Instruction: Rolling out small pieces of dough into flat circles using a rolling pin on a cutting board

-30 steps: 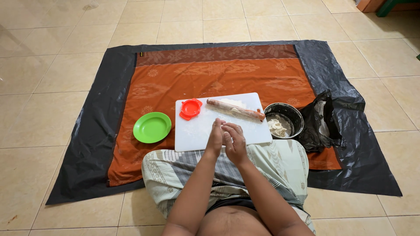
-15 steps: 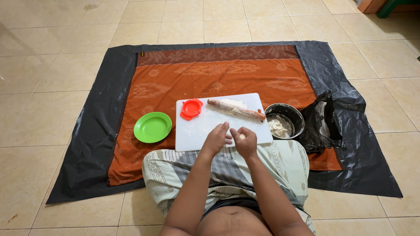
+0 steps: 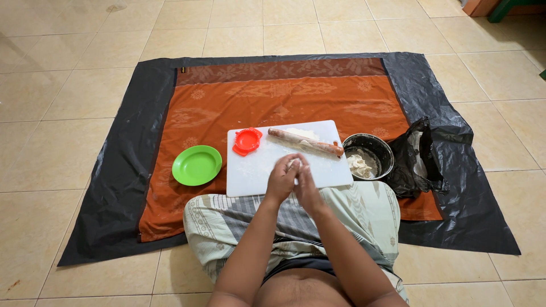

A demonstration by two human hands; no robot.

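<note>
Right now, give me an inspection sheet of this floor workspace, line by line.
Surface: white cutting board dusted with flour, on an orange cloth over black plastic sheet.
Job's things: small piece of dough pressed between both palms; rolling pin lying on the board; red dumpling mould; metal bowl with dough.
Clutter: green plate; black plastic bag.
Grips: left hand and right hand together, above the board's near edge.
Cables: nothing seen.
Surroundings: beige floor tiles.
</note>
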